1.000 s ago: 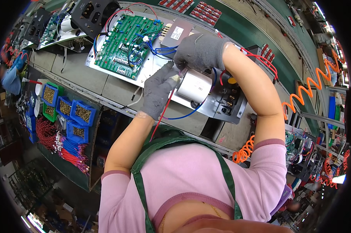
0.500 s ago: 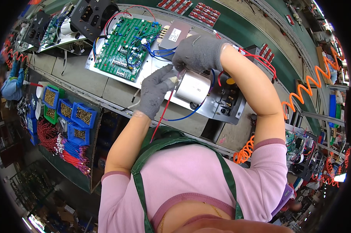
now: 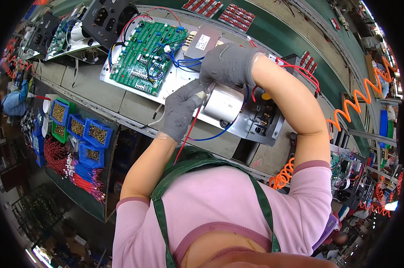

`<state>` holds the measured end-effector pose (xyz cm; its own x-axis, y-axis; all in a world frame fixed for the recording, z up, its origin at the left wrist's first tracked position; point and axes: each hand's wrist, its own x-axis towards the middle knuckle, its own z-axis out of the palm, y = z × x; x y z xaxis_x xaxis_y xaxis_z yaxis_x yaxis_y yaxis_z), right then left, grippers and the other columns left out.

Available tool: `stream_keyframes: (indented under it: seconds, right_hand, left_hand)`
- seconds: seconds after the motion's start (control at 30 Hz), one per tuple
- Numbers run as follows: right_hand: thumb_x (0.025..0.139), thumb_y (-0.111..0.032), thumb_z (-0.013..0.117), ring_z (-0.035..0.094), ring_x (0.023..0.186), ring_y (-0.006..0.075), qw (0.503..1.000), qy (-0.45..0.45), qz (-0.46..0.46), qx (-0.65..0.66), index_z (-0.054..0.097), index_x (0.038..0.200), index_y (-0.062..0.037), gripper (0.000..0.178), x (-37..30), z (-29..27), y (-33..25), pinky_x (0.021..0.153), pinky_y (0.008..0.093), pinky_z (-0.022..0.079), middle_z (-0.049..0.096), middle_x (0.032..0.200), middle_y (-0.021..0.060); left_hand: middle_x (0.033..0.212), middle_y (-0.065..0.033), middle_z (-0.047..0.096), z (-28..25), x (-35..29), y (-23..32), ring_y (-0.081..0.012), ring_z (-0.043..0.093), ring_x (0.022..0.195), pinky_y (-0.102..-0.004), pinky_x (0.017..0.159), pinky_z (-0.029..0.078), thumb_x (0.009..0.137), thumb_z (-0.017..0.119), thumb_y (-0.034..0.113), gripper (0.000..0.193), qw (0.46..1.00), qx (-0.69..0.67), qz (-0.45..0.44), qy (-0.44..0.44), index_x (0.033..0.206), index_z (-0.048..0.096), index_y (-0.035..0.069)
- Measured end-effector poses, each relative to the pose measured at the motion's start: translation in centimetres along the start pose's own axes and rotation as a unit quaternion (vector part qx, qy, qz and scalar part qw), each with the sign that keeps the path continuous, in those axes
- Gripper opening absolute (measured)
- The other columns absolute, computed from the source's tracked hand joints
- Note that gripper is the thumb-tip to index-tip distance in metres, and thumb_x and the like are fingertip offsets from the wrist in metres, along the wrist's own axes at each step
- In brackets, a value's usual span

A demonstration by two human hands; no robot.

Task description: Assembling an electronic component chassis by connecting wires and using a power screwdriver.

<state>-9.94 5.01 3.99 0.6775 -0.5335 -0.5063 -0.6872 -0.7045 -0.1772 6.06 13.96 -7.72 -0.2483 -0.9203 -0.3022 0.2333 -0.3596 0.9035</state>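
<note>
My left hand (image 3: 180,109), in a grey knit glove, pinches a red wire (image 3: 191,134) against the end of a silver cylinder, apparently a capacitor (image 3: 226,103). Its fingertips look pale and worn. Just above, my right hand (image 3: 226,64), gloved alike, is closed with its fingertips at the same end of the cylinder; what they hold is hidden. A blue wire (image 3: 211,137) loops below the cylinder, which lies on a metal chassis plate (image 3: 171,85). Left of my hands, a green circuit board (image 3: 137,58) with blue wires is mounted on that plate.
A labelled metal box (image 3: 203,41) sits behind my hands. Red wires (image 3: 300,71) stick out at right. Blue bins (image 3: 97,133) of small metal parts and wire bundles (image 3: 83,176) stand at left. Another chassis (image 3: 103,22) is at far left; an orange coiled hose (image 3: 358,98) hangs right.
My right hand has shifted slightly down and bunched its fingers closer to the cylinder's end. My left hand has turned a little and moved slightly right, still pinching the red wire.
</note>
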Motion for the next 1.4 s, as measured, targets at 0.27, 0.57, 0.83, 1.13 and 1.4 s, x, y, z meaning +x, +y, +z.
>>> stream_keyframes:
  seconds: [0.27,0.57,0.83,1.13,1.4]
  right_hand:
    - [0.076,-0.008,0.060,0.066,0.078,0.0293,0.994,-0.020,0.014,-0.104,0.072,0.090,-0.0136,0.019,0.2,-0.1,-0.9,0.067,0.0388,0.051,0.068,0.082,0.0116]
    - [0.074,-0.009,0.062,0.065,0.076,0.0300,0.997,-0.030,0.026,-0.064,0.072,0.088,-0.0125,0.017,-0.1,-0.7,-1.2,0.066,0.0401,0.051,0.068,0.081,0.0122]
    - [0.072,-0.010,0.067,0.067,0.079,0.0294,0.997,-0.013,-0.001,-0.080,0.073,0.089,-0.0094,0.017,0.0,0.0,-0.7,0.067,0.0406,0.052,0.069,0.083,0.0120]
    - [0.074,-0.008,0.063,0.066,0.082,0.0309,0.995,-0.008,0.002,-0.101,0.072,0.090,-0.0120,0.018,0.3,0.6,-0.5,0.072,0.0391,0.052,0.068,0.086,0.0134]
    - [0.073,-0.009,0.065,0.067,0.076,0.0299,0.992,0.025,-0.017,-0.122,0.072,0.086,-0.0088,0.015,0.3,0.9,-0.3,0.064,0.0396,0.052,0.068,0.082,0.0130]
  left_hand:
    - [0.114,-0.0146,0.061,0.3,-0.1,1.1,-0.0160,0.061,0.098,-0.0259,0.089,0.049,0.087,0.054,-0.001,0.041,0.999,-0.020,-0.046,-0.005,0.127,0.049,-0.009]
    - [0.117,-0.0160,0.059,0.7,-0.3,1.1,-0.0176,0.059,0.103,-0.0264,0.093,0.046,0.086,0.049,-0.004,0.046,1.000,-0.021,0.003,-0.014,0.132,0.043,-0.010]
    - [0.116,-0.0148,0.060,0.6,0.1,0.7,-0.0172,0.058,0.103,-0.0266,0.090,0.046,0.083,0.048,-0.005,0.048,1.000,0.006,-0.003,-0.012,0.132,0.045,-0.008]
    - [0.116,-0.0147,0.060,0.5,-0.3,1.7,-0.0159,0.060,0.099,-0.0268,0.090,0.048,0.083,0.049,-0.004,0.047,1.000,0.000,-0.020,-0.024,0.130,0.047,-0.009]
    - [0.116,-0.0147,0.060,0.4,0.3,1.5,-0.0158,0.060,0.100,-0.0260,0.088,0.049,0.088,0.049,-0.002,0.042,0.999,-0.007,-0.018,-0.043,0.129,0.046,-0.010]
